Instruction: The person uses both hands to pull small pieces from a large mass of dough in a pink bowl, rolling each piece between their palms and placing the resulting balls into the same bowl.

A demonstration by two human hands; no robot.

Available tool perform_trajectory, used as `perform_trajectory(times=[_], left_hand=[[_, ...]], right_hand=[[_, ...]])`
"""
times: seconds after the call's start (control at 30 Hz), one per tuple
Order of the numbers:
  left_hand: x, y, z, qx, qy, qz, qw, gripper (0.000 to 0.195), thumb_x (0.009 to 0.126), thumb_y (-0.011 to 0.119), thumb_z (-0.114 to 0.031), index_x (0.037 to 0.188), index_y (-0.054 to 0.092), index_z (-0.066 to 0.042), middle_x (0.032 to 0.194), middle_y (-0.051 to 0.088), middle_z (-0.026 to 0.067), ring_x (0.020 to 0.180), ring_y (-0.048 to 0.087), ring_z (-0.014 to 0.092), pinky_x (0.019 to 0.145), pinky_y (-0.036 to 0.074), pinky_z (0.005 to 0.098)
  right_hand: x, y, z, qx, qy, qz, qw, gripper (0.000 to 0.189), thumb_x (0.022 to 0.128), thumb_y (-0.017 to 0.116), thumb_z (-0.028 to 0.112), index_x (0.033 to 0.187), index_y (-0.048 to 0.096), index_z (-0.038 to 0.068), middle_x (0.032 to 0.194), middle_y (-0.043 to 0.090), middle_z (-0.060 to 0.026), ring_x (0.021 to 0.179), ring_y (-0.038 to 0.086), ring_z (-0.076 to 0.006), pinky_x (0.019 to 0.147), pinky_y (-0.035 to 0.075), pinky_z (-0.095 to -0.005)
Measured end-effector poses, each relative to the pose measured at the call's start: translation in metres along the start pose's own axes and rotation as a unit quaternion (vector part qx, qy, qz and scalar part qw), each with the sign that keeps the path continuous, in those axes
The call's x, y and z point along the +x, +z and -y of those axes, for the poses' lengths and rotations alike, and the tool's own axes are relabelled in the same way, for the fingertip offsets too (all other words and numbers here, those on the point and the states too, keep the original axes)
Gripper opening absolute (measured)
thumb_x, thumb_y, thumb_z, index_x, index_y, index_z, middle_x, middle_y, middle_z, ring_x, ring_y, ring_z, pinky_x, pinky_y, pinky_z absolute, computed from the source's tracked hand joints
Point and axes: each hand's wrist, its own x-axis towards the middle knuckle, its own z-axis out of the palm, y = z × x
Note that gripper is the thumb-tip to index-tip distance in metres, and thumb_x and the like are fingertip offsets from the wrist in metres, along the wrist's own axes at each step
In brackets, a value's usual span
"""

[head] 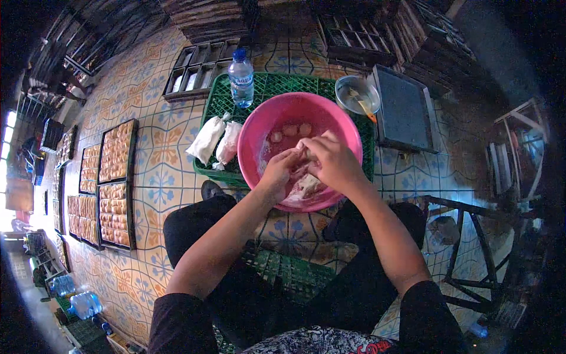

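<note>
My left hand [281, 168] and my right hand [331, 160] meet over a pink plastic basin [253, 132]. Their fingers are closed around a small pale piece of dough [308, 154], mostly hidden by them. Three small dough balls [290, 130] lie in the basin along its far side. Under my right hand, nearer to me, sits a larger lump of dough [308, 183] with white flour about it. The basin rests on an upturned green plastic crate [283, 82].
Left of the basin are two plastic bags of white powder [207, 139] and a water bottle [242, 84]. A metal bowl [342, 95] with a brush [366, 108] stands right, beside a dark tray [404, 108]. Filled bread trays [116, 152] cover floor at left; a metal frame [464, 208] stands right.
</note>
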Motion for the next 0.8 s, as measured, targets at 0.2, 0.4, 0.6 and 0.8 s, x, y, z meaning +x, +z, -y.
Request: perform_trajectory(times=[0.2, 0.4, 0.6, 0.8], left_hand=[[0.006, -0.023, 0.015, 0.08, 0.0, -0.005, 0.997, 0.022, 0.104, 0.058, -0.024, 0.115, 0.062, -0.005, 0.098, 0.07, 0.0088, 0.081, 0.069, 0.018, 0.069, 0.057, 0.0279], [0.002, -0.003, 0.003, 0.066, -0.013, 0.012, 0.998, 0.026, 0.105, 0.054, -0.021, 0.121, 0.063, -0.002, 0.106, 0.069, 0.0071, 0.092, 0.067, 0.016, 0.081, 0.056, 0.0301], [0.021, -0.025, -0.015, 0.144, -0.002, -0.014, 0.99, 0.029, 0.1, 0.059, -0.017, 0.126, 0.065, -0.005, 0.11, 0.069, 0.0061, 0.091, 0.065, 0.018, 0.084, 0.052, 0.0334], [0.025, -0.044, -0.041, 0.653, 0.212, -0.061, 0.725, 0.029, 0.092, 0.065, -0.023, 0.111, 0.069, -0.001, 0.112, 0.067, 0.0193, 0.105, 0.066, 0.032, 0.091, 0.054, 0.0412]], right_hand=[[0.0, -0.006, -0.017, 0.112, -0.038, 0.05, 0.992, 0.053, 0.071, 0.085, 0.024, 0.117, 0.069, 0.004, 0.105, 0.069, -0.013, 0.1, 0.066, -0.0322, 0.088, 0.055, -0.0399], [0.0, 0.015, -0.007, 0.144, 0.087, 0.046, 0.985, 0.041, 0.069, 0.08, 0.005, 0.108, 0.067, 0.004, 0.098, 0.068, -0.0153, 0.091, 0.069, -0.0332, 0.081, 0.054, -0.0381], [0.011, 0.029, -0.049, 0.038, 0.104, 0.033, 0.993, 0.037, 0.07, 0.08, 0.009, 0.105, 0.068, 0.007, 0.099, 0.065, -0.0186, 0.093, 0.066, -0.0376, 0.081, 0.053, -0.0453], [0.044, 0.068, -0.072, -0.251, 0.062, 0.19, 0.947, 0.022, 0.089, 0.063, 0.024, 0.102, 0.069, 0.007, 0.092, 0.066, -0.02, 0.09, 0.069, -0.0406, 0.081, 0.056, -0.0477]])
